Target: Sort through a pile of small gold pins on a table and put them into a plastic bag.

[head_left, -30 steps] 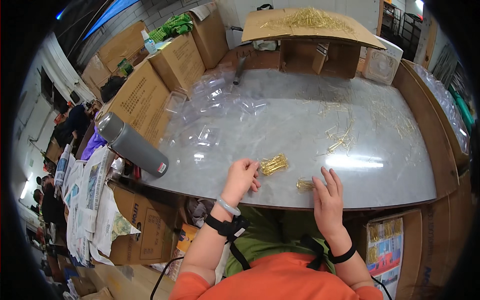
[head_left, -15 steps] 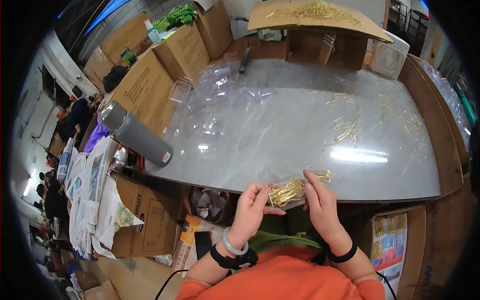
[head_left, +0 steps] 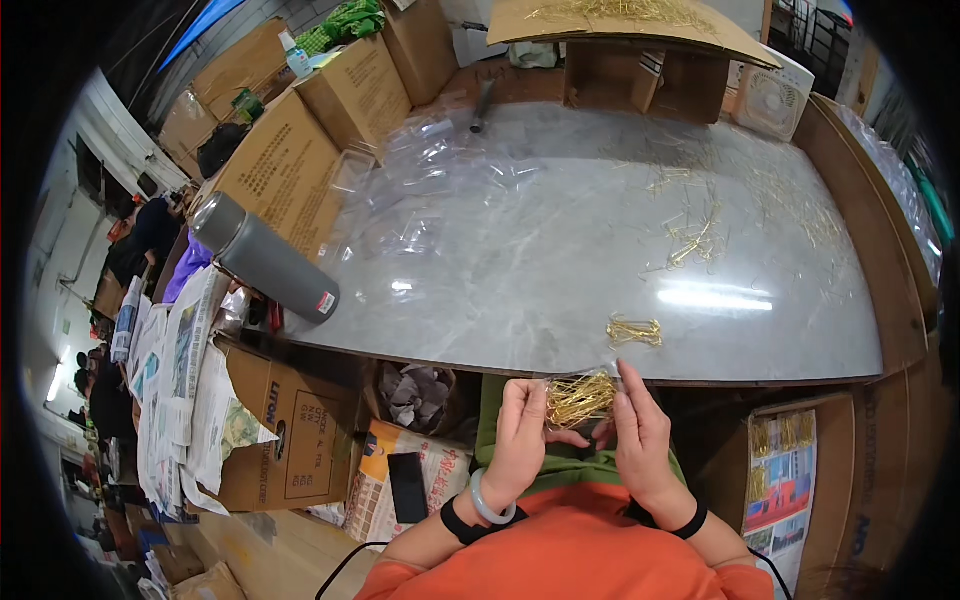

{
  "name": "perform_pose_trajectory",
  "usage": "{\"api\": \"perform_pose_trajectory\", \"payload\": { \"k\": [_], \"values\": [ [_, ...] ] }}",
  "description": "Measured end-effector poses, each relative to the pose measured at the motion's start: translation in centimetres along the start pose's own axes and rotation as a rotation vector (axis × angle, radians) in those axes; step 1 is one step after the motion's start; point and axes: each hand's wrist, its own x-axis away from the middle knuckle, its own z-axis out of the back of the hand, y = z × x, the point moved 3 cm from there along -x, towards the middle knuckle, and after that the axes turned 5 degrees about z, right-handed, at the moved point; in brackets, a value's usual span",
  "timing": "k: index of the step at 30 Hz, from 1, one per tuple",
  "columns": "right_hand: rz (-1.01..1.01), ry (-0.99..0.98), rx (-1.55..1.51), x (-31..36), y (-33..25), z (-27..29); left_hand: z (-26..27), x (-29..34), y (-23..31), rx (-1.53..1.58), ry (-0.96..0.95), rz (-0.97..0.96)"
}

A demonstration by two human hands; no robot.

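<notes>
A clear plastic pack filled with gold-coloured wire hooks (head_left: 580, 400) is held low, just off the table's near edge. My left hand (head_left: 516, 435) grips its left side, thumb on top and fingers beneath. My right hand (head_left: 640, 430) closes against the right side, with the index finger stretched up along it. A small bundle of gold hooks (head_left: 634, 331) lies on the grey table (head_left: 500, 270) a little beyond my right fingertips. Farther off, more loose gold hooks (head_left: 697, 240) are scattered on the table's right half.
Clear plastic boxes (head_left: 430, 150) spread over the table's far left. A grey flask (head_left: 265, 258) stands at the left edge. A cardboard sheet (head_left: 640, 28) bears more hooks at the back, near a white fan (head_left: 772, 92). An open carton (head_left: 832, 480) with packed hooks sits low at right.
The pack and both hands have drawn slightly down, off the table edge. The small bundle, earlier by my right fingertips, now lies apart on the table. The view has shifted a little.
</notes>
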Motion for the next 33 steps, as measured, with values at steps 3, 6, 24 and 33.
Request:
{"api": "perform_pose_trajectory", "payload": {
  "k": [3,6,24,33],
  "values": [
    [-0.033,-0.011,-0.058,0.2,0.0,-0.3,-0.8,0.5,1.5,0.127,-0.022,0.133],
    [0.004,-0.017,0.079,0.1,-0.4,0.3,-0.3,0.4,2.1,0.148,-0.153,0.238],
    [0.642,-0.227,1.082,-5.7,1.1,3.4,0.2,-2.8,-3.8,0.34,-0.26,0.53],
    [0.628,-0.314,0.976,0.5,1.6,1.8,0.0,-2.4,-4.8,0.353,-0.187,0.466]
  ]
}}
